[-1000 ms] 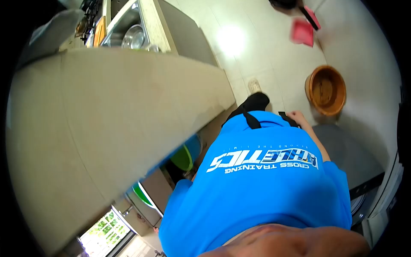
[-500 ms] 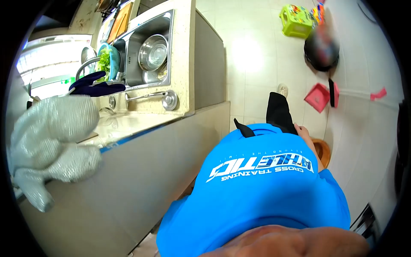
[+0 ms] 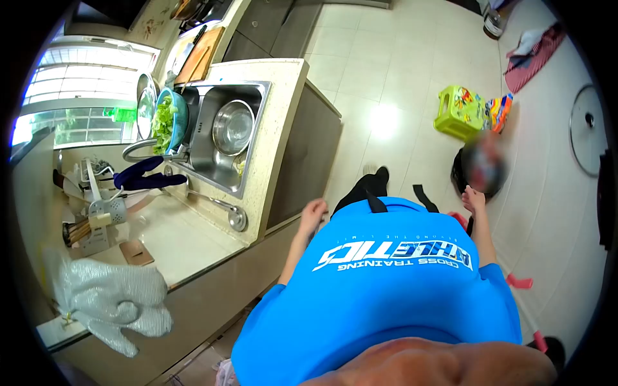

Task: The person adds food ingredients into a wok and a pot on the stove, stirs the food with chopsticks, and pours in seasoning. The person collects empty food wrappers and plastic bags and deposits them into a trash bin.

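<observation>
My left hand point(image 3: 313, 213) hangs beside the sink counter with its fingers loosely bent but apart, and nothing shows in it. On the right, my right hand point(image 3: 474, 199) is curled closed in front of my body, near a dark round bin point(image 3: 458, 172) with a blurred top; no object shows in it. The blue shirt point(image 3: 399, 289) fills the lower middle. A steel sink point(image 3: 205, 138) holds a metal bowl point(image 3: 234, 127). Beside it stands a blue basket point(image 3: 181, 119) with green leaves point(image 3: 162, 125). A ladle point(image 3: 237, 217) lies on the counter edge.
A green stool point(image 3: 458, 112) stands on the tiled floor ahead, beside the right wall. Purple gloves point(image 3: 145, 175) hang over the faucet. A silvery oven mitt point(image 3: 119, 299) hangs at the lower left. A cutting board point(image 3: 201, 56) lies beyond the sink. A glass lid point(image 3: 584, 132) is on the wall.
The view has moved forward along the counter, bringing the sink and stool closer. My left hand has come into view. The brown basin and pink dustpan have slipped mostly or fully out of sight.
</observation>
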### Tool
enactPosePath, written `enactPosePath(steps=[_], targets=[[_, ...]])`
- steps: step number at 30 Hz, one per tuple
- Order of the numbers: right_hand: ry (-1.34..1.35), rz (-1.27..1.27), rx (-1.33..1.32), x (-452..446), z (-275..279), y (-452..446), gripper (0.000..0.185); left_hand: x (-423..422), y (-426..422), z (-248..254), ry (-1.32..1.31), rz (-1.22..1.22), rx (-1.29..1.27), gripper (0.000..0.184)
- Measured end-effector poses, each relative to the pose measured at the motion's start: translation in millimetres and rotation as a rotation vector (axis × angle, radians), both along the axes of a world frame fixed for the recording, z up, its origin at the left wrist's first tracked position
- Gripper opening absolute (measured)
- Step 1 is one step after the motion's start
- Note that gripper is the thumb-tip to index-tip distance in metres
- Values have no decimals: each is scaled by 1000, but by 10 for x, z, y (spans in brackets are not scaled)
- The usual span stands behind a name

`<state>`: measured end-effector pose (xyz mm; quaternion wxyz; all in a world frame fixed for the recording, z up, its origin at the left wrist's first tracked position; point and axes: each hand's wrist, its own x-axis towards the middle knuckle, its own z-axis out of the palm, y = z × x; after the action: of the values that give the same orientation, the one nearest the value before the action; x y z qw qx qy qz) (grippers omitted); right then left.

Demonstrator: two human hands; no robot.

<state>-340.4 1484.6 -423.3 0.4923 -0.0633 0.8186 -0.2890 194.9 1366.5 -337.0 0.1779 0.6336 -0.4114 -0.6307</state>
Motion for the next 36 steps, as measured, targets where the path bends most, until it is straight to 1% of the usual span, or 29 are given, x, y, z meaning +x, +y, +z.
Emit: enactPosePath(steps=[1, 2, 3, 5, 6, 7, 8, 9, 11, 13, 15, 17, 18, 19, 21, 22, 23, 27, 29, 31, 32, 33, 34, 35, 36], targets=[[22, -5, -3, -28, 76, -260, 26, -337, -310, 426, 95, 197, 35, 33], [-131, -50, -19, -123, 68, -516, 20, -523, -635, 685, 118, 158, -63, 32], [-62, -25, -27, 38, 523, -918, 18, -621, -971, 880, 137, 118, -161, 31], [-87, 30, -214, 82, 838, -1390, 17, -692, -1627, 1120, 170, 83, -436, 29], [-72, 72, -267, 104, 891, -1632, 18, -710, -1960, 1274, 155, 127, -520, 29], [15, 92, -283, 74, 744, -1781, 17, -674, -2275, 1375, 140, 172, -606, 28], [11, 194, -249, 58, 869, -1970, 21, -538, -2642, 1367, 78, 180, -689, 26], [62, 217, -234, 148, 1109, -2216, 22, -384, -3034, 1366, 11, 191, -769, 24], [108, 244, -202, 52, 1210, -2451, 22, -169, -3719, 1403, -76, 383, -745, 19], [132, 266, -182, -121, 1205, -2803, 23, 141, -4429, 1298, -291, 403, -898, 19], [150, 295, -172, -275, 1163, -3243, 23, 460, -5051, 1170, -567, 435, -858, 21], [159, 344, -173, -383, 1103, -3735, 24, 598, -5518, 1227, -910, 359, -946, 23], [168, 367, -172, -436, 1071, -3974, 24, 653, -5751, 1228, -994, 372, -936, 22], [172, 396, -173, -479, 1026, -4223, 24, 711, -5975, 1217, -1069, 352, -875, 20], [186, 448, -163, -589, 907, -4635, 24, 781, -6366, 1201, -1267, 306, -705, 33], [194, 478, -155, -658, 851, -4820, 25, 799, -6515, 1208, -1301, 237, -717, 43], [204, 497, -137, -741, 783, -4957, 25, 1033, -6735, 975, -1357, 238, -748, 41], [263, 597, -15, -1254, 469, -5393, 26, 1142, -7110, 1018, -1419, 159, -357, 32], [296, 654, 56, -1606, 369, -5706, 26, 1388, -7242, 849, -1521, 136, -327, 28], [319, 704, 78, -1890, 349, -6137, 27, 1222, -7289, 1119, -1745, -151, -333, 22], [331, 729, 59, -2023, 334, -6459, 27, 1273, -7302, 1069, -1752, -133, -331, 22], [343, 768, 43, -2167, 311, -6814, 27, 1403, -7264, 922, -1855, -168, -484, 21], [253, 743, -40, -2200, 364, -7257, 27, 1469, -7227, 837, -1950, -208, -634, 20], [309, 847, -78, -2186, 474, -7680, 26, 1337, -7238, 909, -1954, -197, -618, 20], [367, 951, -119, -2123, 565, -8102, 24, 1068, -7278, 1067, -1843, -21, -419, 18]])
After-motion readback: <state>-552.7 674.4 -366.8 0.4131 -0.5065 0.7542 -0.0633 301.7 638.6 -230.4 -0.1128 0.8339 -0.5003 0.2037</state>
